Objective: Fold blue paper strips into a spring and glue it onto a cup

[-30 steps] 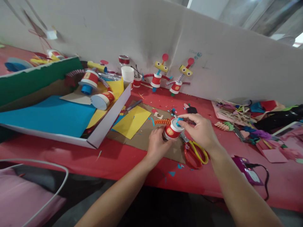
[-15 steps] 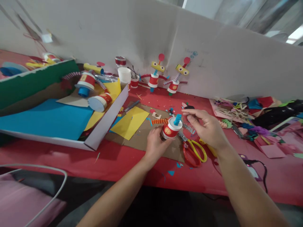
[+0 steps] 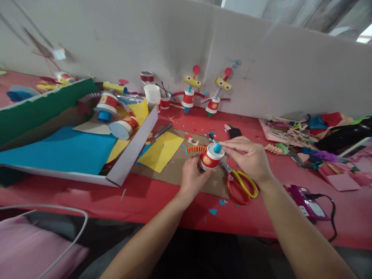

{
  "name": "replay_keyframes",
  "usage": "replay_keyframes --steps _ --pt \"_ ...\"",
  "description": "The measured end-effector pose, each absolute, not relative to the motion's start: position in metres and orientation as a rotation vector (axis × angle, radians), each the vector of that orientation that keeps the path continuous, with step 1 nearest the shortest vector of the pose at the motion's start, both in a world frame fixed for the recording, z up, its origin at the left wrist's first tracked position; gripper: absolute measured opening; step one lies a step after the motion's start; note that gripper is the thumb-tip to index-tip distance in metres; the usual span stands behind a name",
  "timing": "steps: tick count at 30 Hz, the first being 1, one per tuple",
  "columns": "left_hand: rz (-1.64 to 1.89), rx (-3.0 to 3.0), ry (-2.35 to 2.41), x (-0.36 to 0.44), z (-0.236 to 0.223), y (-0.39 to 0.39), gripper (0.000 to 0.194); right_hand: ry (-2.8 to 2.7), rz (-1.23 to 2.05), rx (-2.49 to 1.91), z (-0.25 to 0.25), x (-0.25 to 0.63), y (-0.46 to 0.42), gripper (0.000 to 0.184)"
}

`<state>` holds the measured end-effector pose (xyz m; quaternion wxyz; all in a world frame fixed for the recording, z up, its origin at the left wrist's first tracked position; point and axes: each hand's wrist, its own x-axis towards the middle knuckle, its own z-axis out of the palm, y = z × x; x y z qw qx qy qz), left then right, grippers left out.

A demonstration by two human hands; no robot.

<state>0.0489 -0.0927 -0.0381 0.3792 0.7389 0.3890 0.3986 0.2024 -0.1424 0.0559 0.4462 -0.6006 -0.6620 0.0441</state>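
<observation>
My left hand (image 3: 194, 175) is wrapped round a red and white paper cup (image 3: 211, 159), which stands with its white end up. From that end rises a blue folded-paper strip (image 3: 217, 147), and the fingertips of my right hand (image 3: 247, 157) are pinched at its top. An orange pleated paper arm (image 3: 196, 148) sticks out from the cup's left side. The arm on its right side is mostly hidden behind my right hand. Just right of the cup lie scissors (image 3: 241, 186) with red and yellow handles, partly on the brown cardboard (image 3: 174, 173).
At left stands a box (image 3: 132, 149) holding blue card and paper-cup figures. Two finished-looking cup figures (image 3: 188, 99) lean by the white wall. Yellow card (image 3: 162, 151) lies on the cardboard. A purple power socket (image 3: 309, 203) sits right, below paper scraps and sticks.
My right hand has moved left and down onto the blue strip, which looks shorter now. My left hand keeps its hold on the cup. The view has shifted slightly.
</observation>
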Motion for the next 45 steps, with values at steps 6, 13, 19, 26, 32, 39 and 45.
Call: replay_keyframes --steps 6,13,19,26,32,39,45 --pt "0.997 1.919 0.994 0.049 -0.038 -0.092 0.049 -1.61 0.151 -1.48 0.047 0.201 -0.145 0.021" --pt "1.006 1.935 0.978 0.049 -0.039 -0.091 0.049 -1.685 0.176 -1.512 0.053 0.204 -0.14 0.02" --pt "0.966 1.958 1.007 0.048 -0.038 -0.091 0.05 -1.676 0.121 -1.541 0.054 0.199 -0.145 0.019" --pt "0.98 1.999 1.045 0.049 -0.037 -0.093 0.047 -1.59 0.059 -1.697 0.058 0.184 -0.149 0.017" --pt "1.022 2.011 1.003 0.049 -0.036 -0.092 0.045 -1.551 -0.105 -1.763 0.058 0.171 -0.153 0.021" --pt "0.993 2.037 1.028 0.048 -0.035 -0.093 0.041 -1.784 0.061 -1.556 0.059 0.191 -0.146 0.021" --pt "1.002 2.023 1.012 0.05 -0.033 -0.092 0.043 -1.89 -0.01 -1.538 0.064 0.197 -0.141 0.021"
